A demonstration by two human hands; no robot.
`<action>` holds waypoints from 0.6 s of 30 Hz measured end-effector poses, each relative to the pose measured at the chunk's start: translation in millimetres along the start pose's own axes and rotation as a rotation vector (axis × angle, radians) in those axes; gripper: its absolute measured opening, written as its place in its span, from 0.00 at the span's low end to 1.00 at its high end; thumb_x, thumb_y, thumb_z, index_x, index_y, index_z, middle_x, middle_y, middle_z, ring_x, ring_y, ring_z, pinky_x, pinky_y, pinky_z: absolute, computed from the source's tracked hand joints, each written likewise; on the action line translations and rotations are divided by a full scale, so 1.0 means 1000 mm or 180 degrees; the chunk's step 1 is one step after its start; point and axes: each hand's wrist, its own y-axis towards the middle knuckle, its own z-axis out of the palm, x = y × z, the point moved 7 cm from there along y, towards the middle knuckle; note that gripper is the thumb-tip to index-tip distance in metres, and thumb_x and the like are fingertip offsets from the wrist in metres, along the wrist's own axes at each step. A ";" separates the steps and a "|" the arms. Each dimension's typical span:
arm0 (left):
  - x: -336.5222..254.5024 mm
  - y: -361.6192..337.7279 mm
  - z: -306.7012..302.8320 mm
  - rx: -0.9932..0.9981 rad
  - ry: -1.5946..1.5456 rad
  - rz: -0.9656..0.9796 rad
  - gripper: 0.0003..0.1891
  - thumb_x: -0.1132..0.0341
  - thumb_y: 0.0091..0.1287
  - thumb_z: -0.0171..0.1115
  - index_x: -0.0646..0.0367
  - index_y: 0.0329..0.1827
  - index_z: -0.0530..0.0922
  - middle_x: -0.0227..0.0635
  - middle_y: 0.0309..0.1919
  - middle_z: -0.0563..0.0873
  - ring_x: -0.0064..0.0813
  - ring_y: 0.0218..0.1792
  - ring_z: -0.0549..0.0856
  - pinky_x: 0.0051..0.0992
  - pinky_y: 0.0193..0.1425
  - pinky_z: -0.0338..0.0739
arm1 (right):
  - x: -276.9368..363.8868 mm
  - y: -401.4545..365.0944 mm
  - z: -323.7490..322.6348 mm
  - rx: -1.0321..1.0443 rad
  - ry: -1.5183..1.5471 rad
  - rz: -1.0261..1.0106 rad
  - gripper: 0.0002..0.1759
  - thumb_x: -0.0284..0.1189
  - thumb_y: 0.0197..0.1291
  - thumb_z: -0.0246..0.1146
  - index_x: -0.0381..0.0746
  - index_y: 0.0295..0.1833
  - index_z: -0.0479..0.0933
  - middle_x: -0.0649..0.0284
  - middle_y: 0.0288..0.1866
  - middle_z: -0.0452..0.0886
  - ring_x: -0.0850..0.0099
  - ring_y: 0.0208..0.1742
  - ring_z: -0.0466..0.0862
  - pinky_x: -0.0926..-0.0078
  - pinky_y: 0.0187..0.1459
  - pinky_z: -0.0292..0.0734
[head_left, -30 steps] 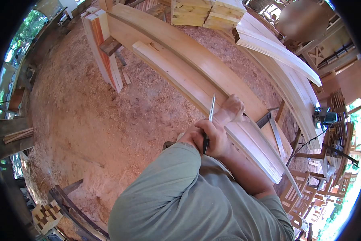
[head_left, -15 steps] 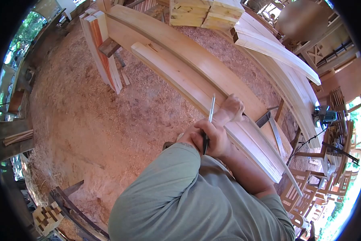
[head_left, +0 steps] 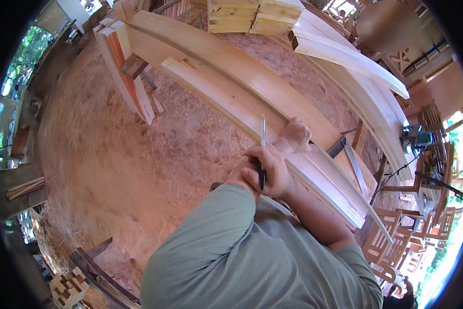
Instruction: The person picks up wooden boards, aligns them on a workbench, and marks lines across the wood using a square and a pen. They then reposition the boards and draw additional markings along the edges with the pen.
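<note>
My right hand (head_left: 268, 169) is closed around a pen (head_left: 263, 135), whose clear end points up and dark end shows below the fingers. It rests over my left forearm. Beyond it, my left hand (head_left: 295, 135) is a closed fist at the long wooden boards (head_left: 216, 86); a small dark bit shows beside it, but what it grips is hidden. A try square with a dark handle (head_left: 337, 148) and a metal blade (head_left: 356, 171) lies on the wood to the right of my left hand.
Stacked timber blocks (head_left: 254, 15) stand at the top. More long boards (head_left: 360, 77) lie at the right, near a green-and-black power tool (head_left: 418, 138). Red-edged planks (head_left: 122, 72) lean at the upper left. Wooden chair frames (head_left: 388, 239) are at the lower right.
The pen in my right hand has turned more upright. My right hand has shifted slightly left, and the whole view has moved a little.
</note>
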 end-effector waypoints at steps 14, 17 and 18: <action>-0.001 0.000 -0.002 0.0274 0.0085 -0.0042 0.36 0.27 0.60 0.62 0.56 0.40 0.90 0.39 0.43 0.92 0.35 0.50 0.88 0.36 0.63 0.70 | 0.005 0.000 -0.001 -0.0068 -0.0024 -0.0196 0.19 0.32 0.61 0.71 0.34 0.53 0.77 0.50 0.38 0.82 0.50 0.40 0.83 0.58 0.44 0.79; 0.000 0.001 0.004 0.0232 0.0042 -0.0047 0.36 0.28 0.61 0.62 0.56 0.40 0.90 0.39 0.43 0.92 0.35 0.50 0.88 0.35 0.63 0.70 | -0.002 -0.007 0.001 0.0305 0.0201 0.0096 0.15 0.30 0.62 0.70 0.33 0.50 0.79 0.49 0.41 0.85 0.49 0.41 0.85 0.58 0.44 0.80; 0.000 0.001 0.005 0.0059 0.0034 -0.0013 0.36 0.27 0.59 0.63 0.56 0.38 0.90 0.41 0.40 0.91 0.36 0.48 0.88 0.36 0.62 0.71 | -0.008 -0.017 -0.003 0.0107 0.0212 0.0138 0.14 0.29 0.62 0.70 0.33 0.49 0.79 0.49 0.42 0.85 0.50 0.42 0.86 0.59 0.43 0.81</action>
